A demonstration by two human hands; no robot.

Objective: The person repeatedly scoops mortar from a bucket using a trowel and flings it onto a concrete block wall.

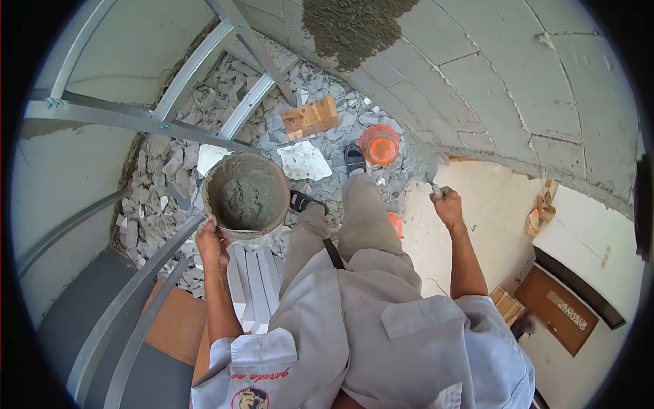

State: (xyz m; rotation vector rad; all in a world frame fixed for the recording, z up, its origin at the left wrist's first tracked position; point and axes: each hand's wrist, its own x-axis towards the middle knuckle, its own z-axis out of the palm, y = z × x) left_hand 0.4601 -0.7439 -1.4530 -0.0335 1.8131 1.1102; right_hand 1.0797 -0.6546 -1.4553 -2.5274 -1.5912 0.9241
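My left hand is closed on the near-left rim of a round bucket, which is part filled with wet grey mortar. The bucket is held up beside my left leg, its mouth facing upward. Out to the right, my right hand is closed around the pale handle of a trowel. Its blade barely shows, seen almost edge-on. Ahead, a dark patch of wet mortar covers part of the grey block wall.
Broken rubble covers the floor around my feet. An orange bucket stands beside my right foot. A wooden piece and a white slab lie ahead. Metal framing rises on the left. A pale board is at right.
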